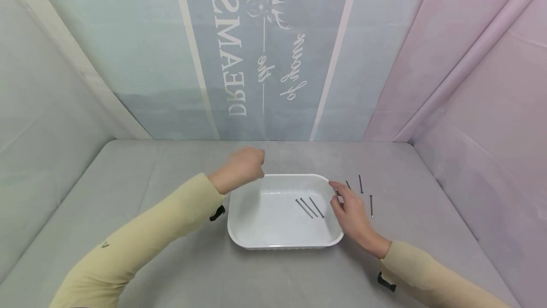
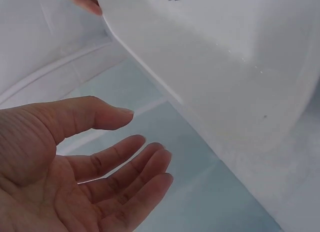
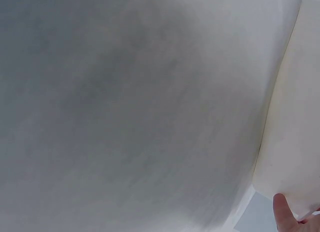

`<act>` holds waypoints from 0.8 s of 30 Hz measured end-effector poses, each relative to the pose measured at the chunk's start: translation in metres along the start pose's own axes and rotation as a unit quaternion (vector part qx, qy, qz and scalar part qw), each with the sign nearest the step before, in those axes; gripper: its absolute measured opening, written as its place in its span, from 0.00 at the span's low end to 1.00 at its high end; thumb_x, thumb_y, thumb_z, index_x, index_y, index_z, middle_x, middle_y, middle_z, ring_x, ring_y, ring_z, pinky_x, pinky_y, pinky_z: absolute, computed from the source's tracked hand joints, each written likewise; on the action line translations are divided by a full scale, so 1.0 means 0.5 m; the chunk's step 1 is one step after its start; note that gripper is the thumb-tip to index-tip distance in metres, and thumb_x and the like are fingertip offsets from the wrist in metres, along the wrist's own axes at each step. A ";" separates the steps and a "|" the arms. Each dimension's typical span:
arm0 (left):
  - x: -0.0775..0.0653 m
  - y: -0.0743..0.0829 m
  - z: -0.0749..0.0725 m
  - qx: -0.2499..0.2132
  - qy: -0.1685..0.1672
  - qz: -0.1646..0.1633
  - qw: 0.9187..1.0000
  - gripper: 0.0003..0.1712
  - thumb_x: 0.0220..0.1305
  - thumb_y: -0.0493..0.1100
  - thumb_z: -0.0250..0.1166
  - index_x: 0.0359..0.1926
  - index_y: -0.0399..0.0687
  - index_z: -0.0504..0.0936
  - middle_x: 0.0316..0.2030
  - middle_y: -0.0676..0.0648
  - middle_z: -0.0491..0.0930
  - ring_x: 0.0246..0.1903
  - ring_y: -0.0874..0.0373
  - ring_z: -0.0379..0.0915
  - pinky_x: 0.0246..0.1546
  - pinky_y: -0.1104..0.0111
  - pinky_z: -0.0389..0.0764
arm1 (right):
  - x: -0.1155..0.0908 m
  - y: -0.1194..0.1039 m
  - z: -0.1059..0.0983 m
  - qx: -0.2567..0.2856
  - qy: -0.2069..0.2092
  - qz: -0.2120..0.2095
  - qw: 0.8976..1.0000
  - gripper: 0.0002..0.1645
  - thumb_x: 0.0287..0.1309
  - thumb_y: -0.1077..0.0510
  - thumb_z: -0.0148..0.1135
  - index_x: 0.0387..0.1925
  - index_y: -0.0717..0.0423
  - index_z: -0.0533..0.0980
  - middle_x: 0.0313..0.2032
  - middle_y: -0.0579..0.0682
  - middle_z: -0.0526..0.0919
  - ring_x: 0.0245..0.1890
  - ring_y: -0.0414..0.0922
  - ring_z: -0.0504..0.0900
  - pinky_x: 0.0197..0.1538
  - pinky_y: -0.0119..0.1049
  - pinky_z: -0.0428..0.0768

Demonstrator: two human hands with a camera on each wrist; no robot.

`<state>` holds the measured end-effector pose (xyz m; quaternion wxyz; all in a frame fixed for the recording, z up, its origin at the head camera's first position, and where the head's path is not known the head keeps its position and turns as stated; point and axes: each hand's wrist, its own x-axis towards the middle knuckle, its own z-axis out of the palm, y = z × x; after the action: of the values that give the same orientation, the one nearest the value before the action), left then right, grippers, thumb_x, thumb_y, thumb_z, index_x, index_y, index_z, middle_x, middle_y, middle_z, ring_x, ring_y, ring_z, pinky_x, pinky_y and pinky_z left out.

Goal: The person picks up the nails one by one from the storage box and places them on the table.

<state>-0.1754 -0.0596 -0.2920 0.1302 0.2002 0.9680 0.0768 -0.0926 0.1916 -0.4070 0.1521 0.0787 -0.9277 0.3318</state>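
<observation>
A white rectangular baking dish stands on the grey table, with several dark nails lying inside toward its right end. My left hand is over the dish's far left corner, blurred in the head view. In the left wrist view, that hand has parted, loosely bent fingers and an empty palm, beside the dish's rim. At the right end, my right hand has index finger and thumb apart, overlapping the rim. The right wrist view shows its thumb against the dish's outer wall.
More nails lie to the right of the dish, among them a far nail and a nearer nail. A fabric backdrop with printed lettering rises behind the grey table, with pale cloth walls at both sides.
</observation>
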 end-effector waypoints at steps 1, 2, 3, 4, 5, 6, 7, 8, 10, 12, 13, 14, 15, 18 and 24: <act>0.000 0.002 0.001 0.000 0.001 0.004 1.000 0.06 0.52 0.35 0.61 0.34 0.41 0.75 0.28 0.47 0.76 0.26 0.56 0.69 0.26 0.67 0.73 | 0.000 0.000 0.000 0.000 0.001 0.000 1.000 0.22 0.57 0.68 0.47 0.55 0.65 0.68 0.52 0.62 0.74 0.46 0.56 0.77 0.38 0.40 0.80; 0.000 0.005 0.002 0.000 0.002 0.009 1.000 0.06 0.53 0.35 0.61 0.33 0.41 0.74 0.27 0.47 0.75 0.26 0.56 0.68 0.26 0.67 0.72 | 0.001 0.000 0.000 0.002 0.001 0.000 1.000 0.22 0.57 0.68 0.47 0.55 0.65 0.69 0.52 0.62 0.73 0.46 0.56 0.77 0.38 0.40 0.80; 0.000 0.007 0.002 0.002 0.006 0.015 1.000 0.05 0.53 0.34 0.61 0.33 0.41 0.74 0.26 0.48 0.75 0.25 0.56 0.67 0.25 0.68 0.71 | 0.001 0.000 0.000 0.002 0.001 0.001 1.000 0.22 0.57 0.68 0.47 0.55 0.65 0.69 0.52 0.62 0.74 0.46 0.56 0.77 0.38 0.40 0.80; 0.000 0.010 0.003 0.005 0.011 0.019 1.000 0.05 0.53 0.34 0.61 0.32 0.41 0.74 0.25 0.48 0.74 0.24 0.57 0.67 0.25 0.68 0.71 | 0.001 0.000 0.000 0.004 0.001 0.001 1.000 0.22 0.57 0.68 0.47 0.55 0.65 0.69 0.52 0.62 0.73 0.46 0.57 0.77 0.38 0.40 0.80; 0.000 0.013 0.004 0.006 0.011 0.021 1.000 0.05 0.53 0.34 0.61 0.32 0.41 0.74 0.24 0.48 0.73 0.24 0.57 0.66 0.24 0.68 0.71 | 0.001 0.000 0.000 0.005 0.000 0.002 1.000 0.22 0.57 0.68 0.47 0.55 0.65 0.69 0.52 0.62 0.74 0.46 0.57 0.77 0.38 0.41 0.80; 0.000 0.016 0.004 0.008 0.012 0.021 1.000 0.05 0.53 0.34 0.61 0.32 0.41 0.74 0.24 0.49 0.73 0.24 0.57 0.66 0.23 0.68 0.71 | 0.001 0.000 -0.001 0.005 0.000 0.003 1.000 0.22 0.57 0.69 0.46 0.55 0.65 0.69 0.51 0.62 0.74 0.46 0.56 0.77 0.39 0.41 0.80; -0.001 0.020 0.004 0.008 0.012 0.021 1.000 0.05 0.53 0.34 0.61 0.33 0.41 0.75 0.24 0.49 0.73 0.23 0.57 0.66 0.23 0.68 0.71 | 0.001 0.000 -0.001 0.006 -0.001 0.003 1.000 0.22 0.57 0.69 0.46 0.55 0.65 0.69 0.51 0.62 0.74 0.46 0.57 0.77 0.39 0.41 0.80; -0.001 0.024 0.004 0.010 0.012 0.019 1.000 0.05 0.54 0.34 0.60 0.33 0.41 0.75 0.23 0.49 0.73 0.23 0.57 0.66 0.22 0.68 0.71 | 0.001 0.000 -0.001 0.006 -0.002 0.004 1.000 0.22 0.57 0.69 0.46 0.55 0.65 0.69 0.51 0.62 0.74 0.46 0.57 0.77 0.39 0.41 0.80; 0.000 0.030 0.006 0.014 0.012 0.017 1.000 0.05 0.54 0.34 0.60 0.35 0.41 0.75 0.24 0.49 0.73 0.23 0.57 0.66 0.22 0.68 0.71 | 0.002 0.001 -0.001 0.005 -0.005 0.005 1.000 0.22 0.58 0.69 0.46 0.55 0.65 0.69 0.51 0.62 0.74 0.46 0.57 0.77 0.40 0.42 0.79; 0.001 0.034 0.008 0.018 0.015 0.020 1.000 0.06 0.55 0.34 0.59 0.36 0.40 0.76 0.25 0.48 0.74 0.23 0.57 0.67 0.21 0.68 0.71 | 0.002 0.001 -0.001 0.003 -0.006 0.006 1.000 0.22 0.58 0.69 0.46 0.55 0.64 0.69 0.51 0.62 0.74 0.47 0.57 0.77 0.40 0.42 0.79; 0.002 0.035 0.010 0.021 0.017 0.023 0.999 0.06 0.55 0.34 0.59 0.36 0.40 0.76 0.25 0.48 0.74 0.23 0.57 0.67 0.21 0.68 0.71 | 0.002 0.001 -0.001 0.002 -0.006 0.006 1.000 0.22 0.58 0.69 0.46 0.55 0.64 0.68 0.51 0.62 0.74 0.47 0.57 0.77 0.40 0.42 0.79; 0.003 0.036 0.012 0.025 0.020 0.026 0.999 0.06 0.55 0.34 0.59 0.36 0.40 0.76 0.25 0.48 0.74 0.23 0.57 0.67 0.21 0.68 0.71 | 0.002 0.001 -0.002 0.001 -0.006 0.005 1.000 0.22 0.58 0.68 0.46 0.55 0.65 0.68 0.51 0.62 0.74 0.47 0.57 0.77 0.40 0.42 0.79; 0.004 0.037 0.013 0.027 0.023 0.029 0.999 0.06 0.55 0.34 0.59 0.36 0.40 0.76 0.25 0.48 0.74 0.23 0.57 0.67 0.21 0.68 0.71 | 0.002 0.001 -0.002 -0.001 -0.006 0.004 1.000 0.22 0.58 0.68 0.46 0.55 0.64 0.68 0.51 0.62 0.74 0.47 0.57 0.77 0.40 0.42 0.79; 0.006 0.042 0.015 0.032 0.024 0.036 0.999 0.06 0.55 0.34 0.59 0.36 0.40 0.76 0.25 0.48 0.74 0.22 0.57 0.68 0.21 0.69 0.71 | 0.003 0.000 -0.004 -0.001 -0.005 0.001 1.000 0.22 0.58 0.67 0.46 0.55 0.64 0.68 0.51 0.61 0.74 0.46 0.56 0.77 0.39 0.41 0.80; 0.008 0.052 0.017 0.037 0.023 0.059 0.997 0.09 0.56 0.35 0.60 0.39 0.39 0.76 0.27 0.47 0.75 0.24 0.57 0.69 0.22 0.69 0.73 | 0.003 0.000 -0.004 0.004 -0.008 0.001 1.000 0.22 0.58 0.66 0.46 0.56 0.64 0.68 0.52 0.61 0.74 0.47 0.56 0.77 0.40 0.40 0.80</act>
<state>-0.1668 -0.0335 -0.2957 0.0955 0.2601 0.9594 0.0532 -0.0938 0.1928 -0.4049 0.1438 0.0810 -0.9277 0.3347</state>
